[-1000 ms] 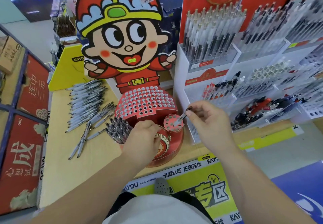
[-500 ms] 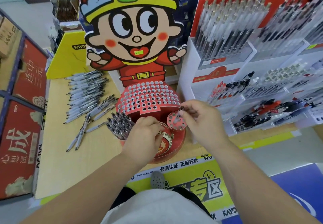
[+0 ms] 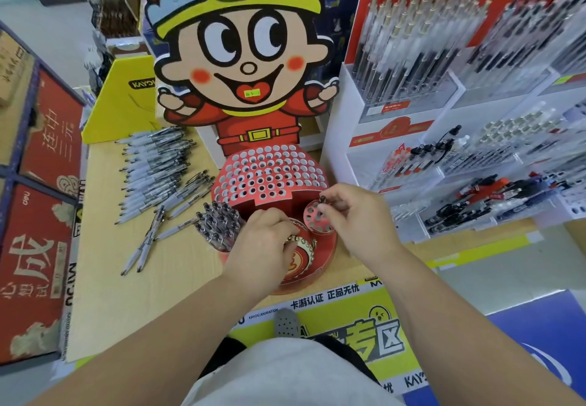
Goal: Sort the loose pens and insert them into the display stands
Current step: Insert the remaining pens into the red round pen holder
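- A dark-tipped pen (image 3: 324, 200) stands in the small round holed disc (image 3: 317, 221), centre-right of the frame, pinched at its top by the right hand (image 3: 358, 218).
- The disc belongs to the red display stand (image 3: 269, 177); the left hand (image 3: 263, 247) curls over the stand's front drum and hides most of it.
- A cluster of pens (image 3: 218, 225) stands just left of that hand.
- Loose pens (image 3: 152, 168) lie on the desk (image 3: 177, 279), left of centre.
- A cartoon cutout (image 3: 241, 57) rises behind; a white pen rack (image 3: 412, 120) fills the right.
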`<state>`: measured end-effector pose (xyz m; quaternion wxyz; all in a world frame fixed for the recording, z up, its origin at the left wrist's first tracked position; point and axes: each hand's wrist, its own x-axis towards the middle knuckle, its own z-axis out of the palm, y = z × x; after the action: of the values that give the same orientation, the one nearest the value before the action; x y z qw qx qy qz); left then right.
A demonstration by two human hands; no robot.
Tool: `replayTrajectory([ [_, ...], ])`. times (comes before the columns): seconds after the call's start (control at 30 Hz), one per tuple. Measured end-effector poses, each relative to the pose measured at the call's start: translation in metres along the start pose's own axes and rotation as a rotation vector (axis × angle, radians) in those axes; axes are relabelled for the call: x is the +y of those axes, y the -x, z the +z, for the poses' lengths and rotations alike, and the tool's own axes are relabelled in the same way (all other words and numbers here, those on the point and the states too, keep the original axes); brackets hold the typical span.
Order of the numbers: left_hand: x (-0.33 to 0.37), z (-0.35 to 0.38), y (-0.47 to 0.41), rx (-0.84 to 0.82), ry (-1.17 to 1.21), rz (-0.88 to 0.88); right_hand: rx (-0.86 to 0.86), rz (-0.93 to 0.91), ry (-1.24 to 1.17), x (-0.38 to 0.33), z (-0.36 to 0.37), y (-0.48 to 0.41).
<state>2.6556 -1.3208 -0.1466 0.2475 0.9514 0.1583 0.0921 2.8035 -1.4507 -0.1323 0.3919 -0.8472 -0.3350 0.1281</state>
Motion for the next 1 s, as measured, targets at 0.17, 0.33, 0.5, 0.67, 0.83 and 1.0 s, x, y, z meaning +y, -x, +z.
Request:
replayTrajectory([
  [0.17, 0.007, -0.01, 0.0, -0.037, 0.011, 0.014, 0.005, 0.019, -0.017, -0.002, 0.002, 0.002],
  [0.33, 0.006, -0.048, 0.021, 0.007, 0.126, 0.094, 0.167, 0.013, -0.023, -0.024, 0.002, 0.008],
  [0.5, -0.036, -0.101, 0.046, 0.086, 0.111, 0.009, 0.141, -0.163, -0.054, -0.096, 0.02, 0.0],
  [0.67, -0.12, -0.138, 0.067, 0.131, -0.029, -0.245, -0.004, -0.278, -0.011, -0.164, 0.063, -0.015],
  [0.83, -0.209, -0.152, 0.078, -0.034, -0.048, -0.404, -0.13, -0.226, 0.0, -0.199, 0.132, -0.019],
  [1.0, -0.283, -0.164, 0.072, -0.214, -0.031, -0.338, -0.116, 0.06, -0.024, -0.221, 0.205, -0.018],
])
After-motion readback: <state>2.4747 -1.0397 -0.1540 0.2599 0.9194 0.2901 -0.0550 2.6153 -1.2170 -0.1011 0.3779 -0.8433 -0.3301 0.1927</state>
